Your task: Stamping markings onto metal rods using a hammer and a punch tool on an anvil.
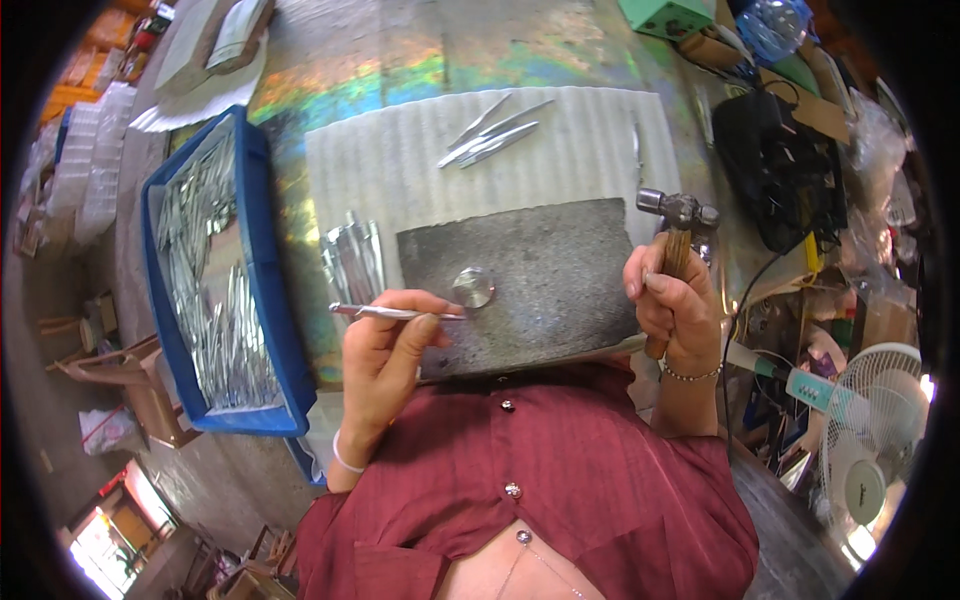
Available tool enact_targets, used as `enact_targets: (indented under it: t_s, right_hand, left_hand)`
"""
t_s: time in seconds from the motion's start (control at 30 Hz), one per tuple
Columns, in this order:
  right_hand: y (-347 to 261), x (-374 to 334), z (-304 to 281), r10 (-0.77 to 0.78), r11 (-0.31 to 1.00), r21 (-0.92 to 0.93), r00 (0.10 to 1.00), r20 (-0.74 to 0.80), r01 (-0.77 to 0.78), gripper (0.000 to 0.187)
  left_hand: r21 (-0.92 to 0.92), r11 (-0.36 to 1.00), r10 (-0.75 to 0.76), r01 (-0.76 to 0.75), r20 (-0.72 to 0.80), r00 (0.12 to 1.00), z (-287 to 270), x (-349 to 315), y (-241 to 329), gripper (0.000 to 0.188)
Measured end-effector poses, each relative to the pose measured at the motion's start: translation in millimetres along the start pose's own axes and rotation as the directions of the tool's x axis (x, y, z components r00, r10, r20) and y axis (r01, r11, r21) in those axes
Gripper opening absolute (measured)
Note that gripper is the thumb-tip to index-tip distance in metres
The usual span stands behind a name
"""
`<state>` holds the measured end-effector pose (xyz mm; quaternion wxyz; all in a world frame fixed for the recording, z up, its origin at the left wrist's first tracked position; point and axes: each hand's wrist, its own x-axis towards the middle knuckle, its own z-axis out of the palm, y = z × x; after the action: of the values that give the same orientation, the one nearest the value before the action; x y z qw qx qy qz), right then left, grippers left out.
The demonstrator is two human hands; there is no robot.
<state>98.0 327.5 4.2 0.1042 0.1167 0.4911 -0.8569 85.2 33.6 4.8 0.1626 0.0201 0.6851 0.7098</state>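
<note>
My left hand (385, 350) pinches a slender silvery metal piece (347, 310), pointing its tapered end to the right. That end lies just below a small round metal block (474, 286) on a dark grey slab (560, 265). At the slab's right edge, my right hand (685, 305) is closed round the wooden handle of a ball-peen hammer (678, 208), its steel head raised uppermost. Left of the slab lies a bunch of similar slender metal pieces (353, 258). Several more metal pieces (490, 140) rest beyond it on a white foam sheet (590, 150).
A blue tray (268, 250) full of slender metal pieces stands on the left. To the right are a black bag (765, 170), a dark cable (738, 310) and a white fan (870, 430). A green box (665, 15) sits at the far right.
</note>
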Motion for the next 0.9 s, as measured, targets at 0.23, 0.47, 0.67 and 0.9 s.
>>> enact_targets:
  t_s: [0.23,0.47,0.67,0.9]
  right_hand:
    - [25.6,11.9,48.6,0.044,0.985,0.155,0.973,0.226,-0.081,0.004]
    - [33.9,8.1,75.5,0.105,0.987,0.109,0.983,0.148,-0.122,0.007]
    - [38.0,6.9,84.8,0.094,0.993,0.062,0.990,0.109,-0.101,0.008]
    - [43.9,4.7,95.1,0.011,0.988,-0.156,0.987,0.158,0.014,0.011]
  left_hand:
    - [-0.357,0.931,-0.060,0.083,0.077,0.995,2.8,-2.6,-8.8,0.011]
    - [-0.580,0.786,-0.127,0.215,0.189,0.974,9.6,-2.3,-15.2,0.010]
    - [-0.727,0.627,-0.131,0.281,0.257,0.957,11.5,1.4,-21.5,0.012]
    - [-0.847,0.417,-0.144,0.329,0.296,0.944,15.5,4.4,-32.8,0.015]
